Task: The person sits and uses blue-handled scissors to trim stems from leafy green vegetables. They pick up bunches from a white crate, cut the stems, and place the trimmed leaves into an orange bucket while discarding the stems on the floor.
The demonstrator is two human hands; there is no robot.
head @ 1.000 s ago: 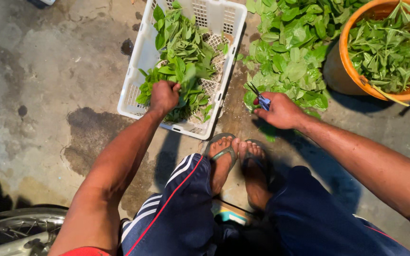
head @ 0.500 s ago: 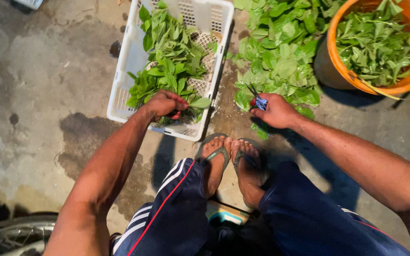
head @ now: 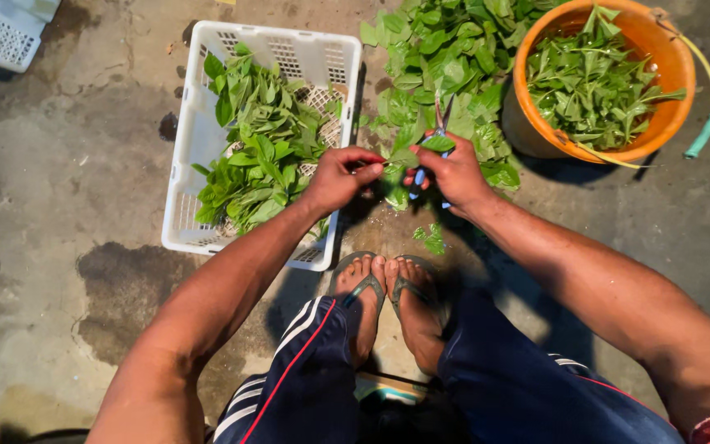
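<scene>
My left hand (head: 340,175) pinches a leafy green sprig (head: 394,177) just right of the white plastic crate (head: 199,148). My right hand (head: 451,171) grips blue-handled scissors (head: 435,136), blades pointing up, and touches the same sprig. The crate holds a layer of cut green leaves (head: 260,152). Both hands meet above the ground in front of my feet.
A heap of leafy greens (head: 445,57) lies on the concrete floor behind the hands. An orange bucket (head: 659,115) of leaves stands at the right, with a green-gripped handle. Another white crate (head: 2,33) sits top left. My sandalled feet (head: 388,300) are below.
My left hand has left the crate and moved right to meet my right hand. My right hand has lifted the scissors with a sprig. The view has shifted.
</scene>
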